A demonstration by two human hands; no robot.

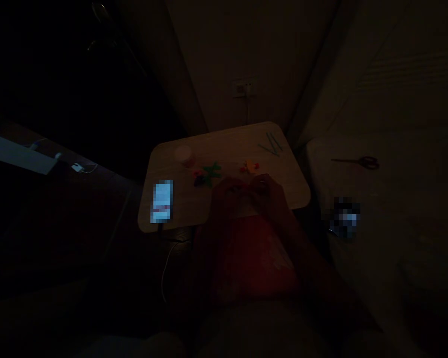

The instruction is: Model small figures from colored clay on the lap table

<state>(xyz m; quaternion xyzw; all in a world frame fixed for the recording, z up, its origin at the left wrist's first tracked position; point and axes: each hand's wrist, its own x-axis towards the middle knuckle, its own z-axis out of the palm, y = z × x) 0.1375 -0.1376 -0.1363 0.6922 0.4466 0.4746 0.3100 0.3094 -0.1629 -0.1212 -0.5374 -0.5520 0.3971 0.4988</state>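
Note:
The scene is very dark. My left hand [225, 195] and my right hand [268, 191] meet over the front edge of a small wooden table [194, 204]. Their fingers are closed and pinch a small red piece [245, 186] between them; its exact kind cannot be made out. Just beyond my right hand lies an orange piece with red ends [250, 166]. Left of my left hand are several green pieces [212, 172], and a small red and dark piece [198, 176] touches or lies close beside them.
A pale round container [184, 155] stands at the table's back left, with a lit phone [162, 201] in front. Thin dark sticks [271, 144] lie back right. On the pale surface at right are scissors [361, 162] and a blurred dark object [345, 219]. A cable [163, 271] hangs below.

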